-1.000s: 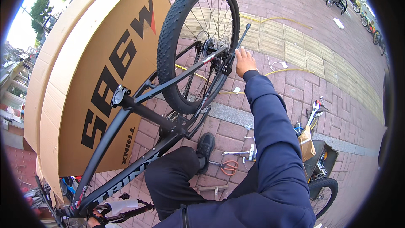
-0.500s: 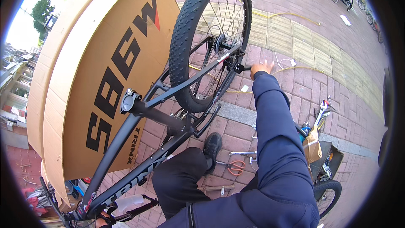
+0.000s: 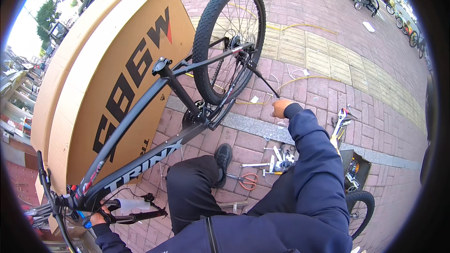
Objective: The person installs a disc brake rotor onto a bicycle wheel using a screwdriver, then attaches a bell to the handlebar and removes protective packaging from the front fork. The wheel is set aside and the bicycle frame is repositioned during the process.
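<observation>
A black mountain bike [image 3: 140,168] leans across my left side. Its knobby rear wheel [image 3: 201,42] stands far from me, with the handlebar [image 3: 44,173] at the lower left. My left hand [image 3: 97,216] is closed around the fork near its top; the frame and fork hide part of the fingers. From the rear hub area a black kickstand [image 3: 265,80] sticks out toward the right. Just below its tip is my right hand [image 3: 281,108], fingers curled, with nothing visible in them.
A large cardboard box [image 3: 136,84] stands behind the bike. Red-handled scissors [image 3: 247,181], a wrench [image 3: 255,165] and small parts lie on the paving near my shoe [image 3: 222,159]. At right are a toolbox [image 3: 361,159] and a small wheel [image 3: 361,213]. Yellow straps [image 3: 309,78] lie beyond.
My right hand has drawn back from the rear hub toward me, its fingers going from spread to curled. The kickstand now points outward. The view has shifted, showing more of my left hand.
</observation>
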The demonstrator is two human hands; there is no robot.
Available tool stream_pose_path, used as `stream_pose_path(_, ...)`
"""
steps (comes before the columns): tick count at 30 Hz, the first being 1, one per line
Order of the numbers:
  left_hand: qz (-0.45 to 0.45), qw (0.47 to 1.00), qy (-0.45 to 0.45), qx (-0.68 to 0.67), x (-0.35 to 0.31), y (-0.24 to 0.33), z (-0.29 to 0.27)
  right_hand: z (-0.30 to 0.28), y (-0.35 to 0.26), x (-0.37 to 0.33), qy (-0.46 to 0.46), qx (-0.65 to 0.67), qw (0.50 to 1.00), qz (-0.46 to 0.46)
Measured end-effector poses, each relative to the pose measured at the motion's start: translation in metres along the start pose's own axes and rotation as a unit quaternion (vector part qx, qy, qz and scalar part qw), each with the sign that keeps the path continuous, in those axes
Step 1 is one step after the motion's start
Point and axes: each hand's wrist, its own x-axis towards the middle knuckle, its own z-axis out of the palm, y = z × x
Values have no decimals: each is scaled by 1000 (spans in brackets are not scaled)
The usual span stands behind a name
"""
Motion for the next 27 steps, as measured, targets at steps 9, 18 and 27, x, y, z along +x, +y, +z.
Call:
stream_pose_path(9,-25,993,-110,-12,-4,11,31,-37,-200,-211,3,101,904,-416)
stream_pose_path(18,-33,975,-217,-45,-35,-17,126,-2,-261,-264,116,220,864,-437)
stream_pose_path(27,-41,959,-271,-72,-21,-52,263,15,-249,-222,186,339,842,-376)
